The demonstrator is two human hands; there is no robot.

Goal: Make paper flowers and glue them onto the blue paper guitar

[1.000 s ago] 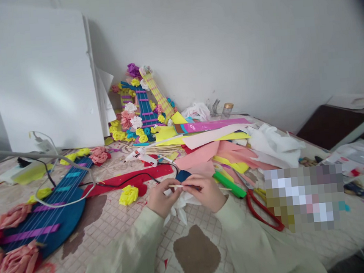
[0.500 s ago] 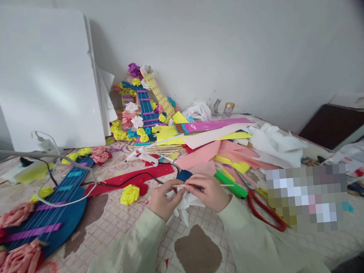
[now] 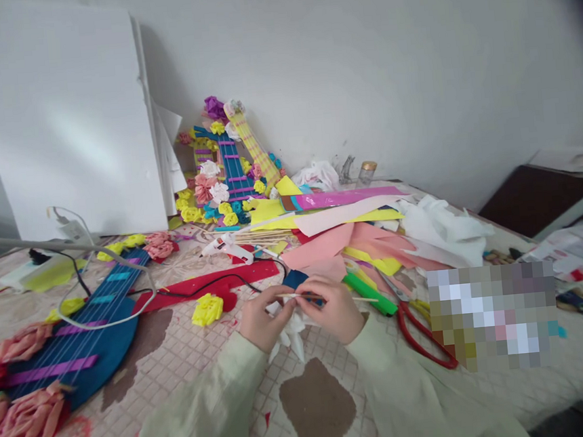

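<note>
My left hand and my right hand meet at the front middle of the table, fingertips pinched together. Between them they grip a thin wooden stick, whose far end pokes out to the right past my right hand. Something white lies along the stick at my fingertips, too small to make out. Just below the hands lie loose white paper strips. A dark blue piece shows behind the fingers, partly hidden. To the right of my right hand lies a green roll.
Red-handled scissors lie on the right. A yellow paper flower and a white glue gun sit left of centre. A blue cardboard guitar with flowers fills the left. Coloured paper sheets spread behind; a white board leans on the wall.
My fingers have shifted slightly on the stick, and its right end points a little lower. The white strips beneath have moved a little. Both hands stay in the same place.
</note>
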